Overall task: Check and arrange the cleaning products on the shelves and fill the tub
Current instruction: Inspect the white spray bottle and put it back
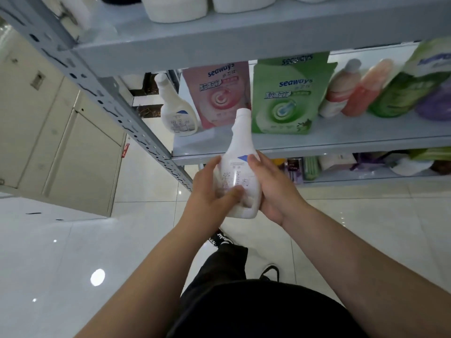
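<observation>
**Head camera: white bottle in both hands, just short of the middle shelf**

From my seat I see a glossy tiled floor (73, 240) and a pale cabinet (61, 142) off to the left. The grey metal rack (136, 132) fills the upper view. On its middle shelf (341, 139) a pink Seaways pouch (219, 93) and a green Seaways pouch (285, 98) stand side by side. A matching bottle (177, 111) stands at the left end.

The white bottle (240, 172) is off the shelf, in front of its front edge and below the pouches. Its long axis runs nearly upright, with the capped neck pointing up toward the shelf. The left hand (207, 198) wraps the lower body, thumb across the label. The right hand (273, 191) clasps the other side, so both sets of fingers are grasping it.

I judge it is being checked. The bare strip of shelf in front of the pink pouch lies up and slightly left of it.
</observation>
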`<state>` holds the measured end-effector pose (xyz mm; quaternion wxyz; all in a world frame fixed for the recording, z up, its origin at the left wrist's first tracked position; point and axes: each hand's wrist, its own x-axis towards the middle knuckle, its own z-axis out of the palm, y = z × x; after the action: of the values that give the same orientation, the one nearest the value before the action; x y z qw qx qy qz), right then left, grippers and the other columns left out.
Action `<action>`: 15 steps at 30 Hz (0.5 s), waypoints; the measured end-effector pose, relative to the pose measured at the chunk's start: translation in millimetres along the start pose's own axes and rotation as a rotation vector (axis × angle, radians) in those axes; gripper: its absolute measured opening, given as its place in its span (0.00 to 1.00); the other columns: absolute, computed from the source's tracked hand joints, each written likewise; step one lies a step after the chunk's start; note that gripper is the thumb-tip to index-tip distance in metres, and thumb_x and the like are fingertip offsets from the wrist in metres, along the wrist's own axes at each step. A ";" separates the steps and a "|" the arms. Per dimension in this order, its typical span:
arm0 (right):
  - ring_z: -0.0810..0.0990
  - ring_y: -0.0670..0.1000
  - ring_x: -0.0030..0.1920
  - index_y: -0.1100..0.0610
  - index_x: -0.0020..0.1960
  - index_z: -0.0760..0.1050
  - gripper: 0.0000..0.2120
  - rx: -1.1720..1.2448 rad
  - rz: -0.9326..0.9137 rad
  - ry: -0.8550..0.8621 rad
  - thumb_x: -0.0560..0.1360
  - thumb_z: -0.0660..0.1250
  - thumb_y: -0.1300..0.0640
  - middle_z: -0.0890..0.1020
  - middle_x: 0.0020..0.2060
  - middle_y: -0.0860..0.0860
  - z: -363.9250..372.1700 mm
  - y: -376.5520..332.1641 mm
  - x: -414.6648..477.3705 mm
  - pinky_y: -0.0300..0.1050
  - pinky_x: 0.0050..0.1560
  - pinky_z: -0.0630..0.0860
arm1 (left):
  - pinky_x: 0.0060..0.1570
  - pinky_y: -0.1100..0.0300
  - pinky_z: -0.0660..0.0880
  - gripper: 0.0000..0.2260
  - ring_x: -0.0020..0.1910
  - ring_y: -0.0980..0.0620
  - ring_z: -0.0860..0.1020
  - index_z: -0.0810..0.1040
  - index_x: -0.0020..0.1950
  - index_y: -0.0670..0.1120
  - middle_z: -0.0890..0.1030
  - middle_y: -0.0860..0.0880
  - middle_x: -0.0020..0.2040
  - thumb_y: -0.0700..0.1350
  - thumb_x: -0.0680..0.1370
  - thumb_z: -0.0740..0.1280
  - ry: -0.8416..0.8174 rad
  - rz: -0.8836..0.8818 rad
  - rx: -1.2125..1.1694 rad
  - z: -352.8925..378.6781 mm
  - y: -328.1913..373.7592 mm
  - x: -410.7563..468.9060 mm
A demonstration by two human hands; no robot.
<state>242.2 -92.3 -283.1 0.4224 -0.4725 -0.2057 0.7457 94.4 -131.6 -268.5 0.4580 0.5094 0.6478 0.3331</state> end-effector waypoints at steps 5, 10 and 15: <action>0.86 0.58 0.55 0.48 0.62 0.83 0.13 -0.008 0.053 -0.048 0.83 0.63 0.47 0.86 0.56 0.55 1.5 -3.3 -21.9 0.63 0.54 0.83 | 0.52 0.48 0.83 0.34 0.59 0.50 0.80 0.70 0.68 0.63 0.79 0.52 0.61 0.64 0.64 0.77 -0.138 0.015 -0.101 -0.1 9.7 -3.9; 0.84 0.53 0.57 0.43 0.68 0.79 0.18 -0.161 -0.075 -0.098 0.78 0.71 0.51 0.85 0.58 0.51 1.5 -11.9 -26.1 0.63 0.52 0.83 | 0.52 0.50 0.82 0.30 0.59 0.50 0.81 0.72 0.68 0.61 0.82 0.53 0.60 0.55 0.66 0.73 -0.300 -0.120 -0.418 -11.4 16.2 2.2; 0.87 0.52 0.51 0.52 0.67 0.76 0.32 -0.333 0.009 0.008 0.68 0.79 0.41 0.87 0.52 0.51 33.2 0.2 -19.1 0.53 0.53 0.83 | 0.59 0.41 0.76 0.24 0.57 0.38 0.81 0.76 0.68 0.44 0.82 0.39 0.59 0.50 0.73 0.63 -0.389 -0.429 -1.046 -26.6 4.5 -4.5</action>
<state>216.7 -105.0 -257.5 0.3356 -0.5397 -0.3229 0.7013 71.5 -133.8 -253.8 0.8155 0.1256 0.3904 0.4084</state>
